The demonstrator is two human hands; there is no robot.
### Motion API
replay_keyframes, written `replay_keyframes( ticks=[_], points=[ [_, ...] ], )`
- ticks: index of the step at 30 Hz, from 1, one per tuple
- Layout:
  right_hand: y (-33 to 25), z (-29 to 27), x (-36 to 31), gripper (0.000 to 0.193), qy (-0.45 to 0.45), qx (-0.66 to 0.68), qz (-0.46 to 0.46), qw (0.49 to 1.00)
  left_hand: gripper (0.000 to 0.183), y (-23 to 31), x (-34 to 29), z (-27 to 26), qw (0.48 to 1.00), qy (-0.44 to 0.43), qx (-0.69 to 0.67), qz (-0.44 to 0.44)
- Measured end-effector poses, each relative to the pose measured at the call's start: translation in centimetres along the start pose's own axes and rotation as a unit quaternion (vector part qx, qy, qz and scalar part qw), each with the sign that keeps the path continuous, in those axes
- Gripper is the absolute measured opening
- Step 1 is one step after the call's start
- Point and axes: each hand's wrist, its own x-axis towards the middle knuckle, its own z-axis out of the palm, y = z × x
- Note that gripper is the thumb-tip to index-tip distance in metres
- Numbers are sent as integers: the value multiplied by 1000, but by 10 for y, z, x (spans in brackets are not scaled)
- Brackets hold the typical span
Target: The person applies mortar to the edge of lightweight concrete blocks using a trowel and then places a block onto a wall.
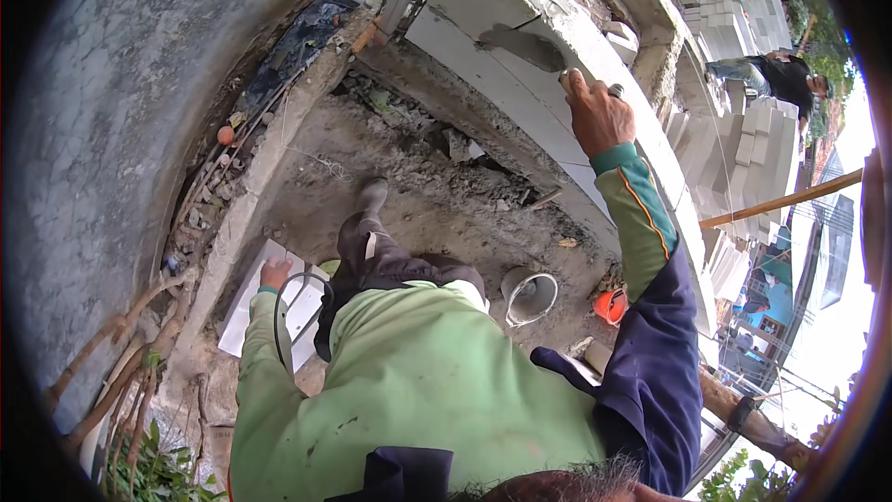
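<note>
Trowel (539,51): one; grey blade against the face of the pale block wall (530,98), near its upper edge.
Right hand (599,113): one, closed round the trowel's handle end; ring on one finger.
Left hand (276,274): one, on the pale blocks (249,314) at ground level; whether it grips or merely rests, I cannot tell from where I stand.
Buckets: two, well apart; one grey bucket (531,297), one smaller orange bucket (610,305), nearer the wall.
Boot (373,193): one in sight, planted on dirt.
Other person: one person (780,74), dark top, beyond the wall among block stacks (751,144), too many to count surely.
Wooden pole (780,200): one, slanting at far right.
Edges: concrete ledge (269,163) on the left, block wall on the right; rubble (455,144) along the wall's foot.
Moving room: dirt floor (311,144) ahead of the boot, between ledge and wall.
</note>
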Motion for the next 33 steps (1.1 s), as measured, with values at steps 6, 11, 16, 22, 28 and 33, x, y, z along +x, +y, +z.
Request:
replay_keyframes(
  ticks=[6, 11, 16, 22, 28, 33],
  points=[
    [-5, 4, -14, 39, -143, -71, 14, 987, 63, 54, -23, 3, 999, 14, -13, 27],
    [-10, 3, -25, 39, -33, 148, 56, 987, 60, 65, -21, -1, 997, -10, -70, -1],
    [-30, 25, -11, 38, -51, 189, 94, 976, 61, 67, -8, -6, 997, 9, -35, 63],
    [-44, 49, -5, 30, -181, 168, 104, 963, 59, 67, 3, -7, 995, 14, -51, 88],
    [-27, 19, -46, 32, 9, 176, 103, 979, 43, 64, -30, -3, 997, 5, -79, -7],
    [5, 15, -34, 32, 81, 145, 118, 979, 31, 42, -21, -15, 998, -36, -28, -41]
  ],
)
